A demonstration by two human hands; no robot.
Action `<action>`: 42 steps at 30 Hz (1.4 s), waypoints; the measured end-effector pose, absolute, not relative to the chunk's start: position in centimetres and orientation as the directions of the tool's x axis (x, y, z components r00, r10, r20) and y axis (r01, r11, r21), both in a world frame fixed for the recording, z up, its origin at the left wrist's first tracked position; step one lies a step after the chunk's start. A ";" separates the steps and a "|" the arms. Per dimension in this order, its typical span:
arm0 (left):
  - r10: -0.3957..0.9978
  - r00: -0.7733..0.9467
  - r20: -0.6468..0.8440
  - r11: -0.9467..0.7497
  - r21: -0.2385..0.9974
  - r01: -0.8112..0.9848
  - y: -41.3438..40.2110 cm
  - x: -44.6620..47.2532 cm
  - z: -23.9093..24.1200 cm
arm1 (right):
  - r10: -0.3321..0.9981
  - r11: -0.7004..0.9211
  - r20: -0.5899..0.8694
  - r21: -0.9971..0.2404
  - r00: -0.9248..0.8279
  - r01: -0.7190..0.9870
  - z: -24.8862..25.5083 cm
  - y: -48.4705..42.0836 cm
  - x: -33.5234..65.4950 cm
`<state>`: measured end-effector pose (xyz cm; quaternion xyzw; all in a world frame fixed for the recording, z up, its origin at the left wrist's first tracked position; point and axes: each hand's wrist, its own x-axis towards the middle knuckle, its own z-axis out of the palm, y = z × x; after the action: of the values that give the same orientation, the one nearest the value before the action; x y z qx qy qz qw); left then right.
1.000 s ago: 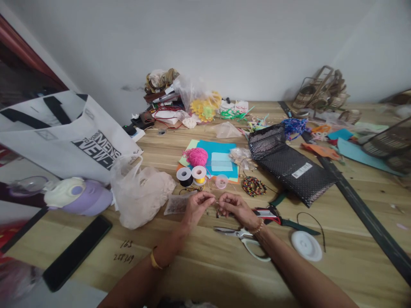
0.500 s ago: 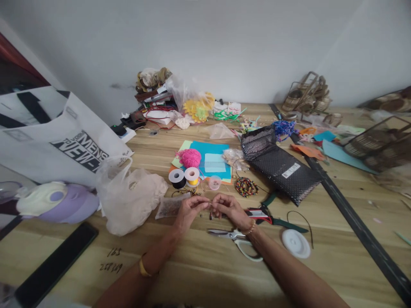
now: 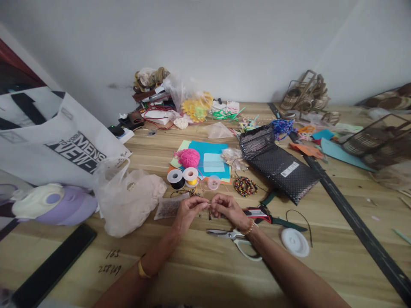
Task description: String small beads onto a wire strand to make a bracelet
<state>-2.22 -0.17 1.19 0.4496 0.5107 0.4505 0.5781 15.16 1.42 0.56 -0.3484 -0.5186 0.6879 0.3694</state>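
Both hands work low over the worktop [image 3: 199,273], just beyond the scissors [image 3: 239,241].
- Left hand [image 3: 188,211]: grip pressed together, pinching one end of a fine strand [image 3: 210,207].
- Right hand [image 3: 228,209]: grip likewise pinched on the other end. The strand spans the small gap between the fingertips, and something tiny hangs from it. It is too small to tell what.

Risks, as judged:
- The strand is thin and the pinch slight. A slack grip could drop it, and the hanging bit could roll off among the clutter.
- The scissors lie open under the right wrist, so a lowered arm may catch the blades.
- The bead packet [image 3: 169,206], left of the scissors, could be knocked by the left hand.

Surface:
- Pale wood planks, crowded.
- Right of the scissors: pliers [image 3: 268,215] and a white lid [image 3: 294,242].
- Beyond them: spools [image 3: 183,176], a bead ring [image 3: 245,186], pink yarn [image 3: 188,157], blue paper [image 3: 208,150] and a black mailer [image 3: 279,164].
- Far left: a plastic bag [image 3: 128,199] and a tote [image 3: 64,145].

Room: a plain grey wall [image 3: 224,42] behind, with baskets [image 3: 305,92] at the far right.
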 end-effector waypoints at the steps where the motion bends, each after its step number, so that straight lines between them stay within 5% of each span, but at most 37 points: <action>1: 0.981 0.073 -0.177 0.181 0.982 -0.054 -0.2 -2.2 1.2 | 0.870 -0.185 -0.093 -0.972 -0.484 -0.146 0.6 1.4 15.2; 42: 0.983 0.072 -0.169 0.170 0.985 -0.009 -0.2 -2.1 1.7 | 0.868 -0.180 -0.093 -0.974 -0.488 -0.136 0.9 1.4 15.2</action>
<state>-2.13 -0.22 1.71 0.4694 0.5189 0.4414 0.5617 15.18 1.38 0.94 -0.3488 -0.5248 0.6845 0.3666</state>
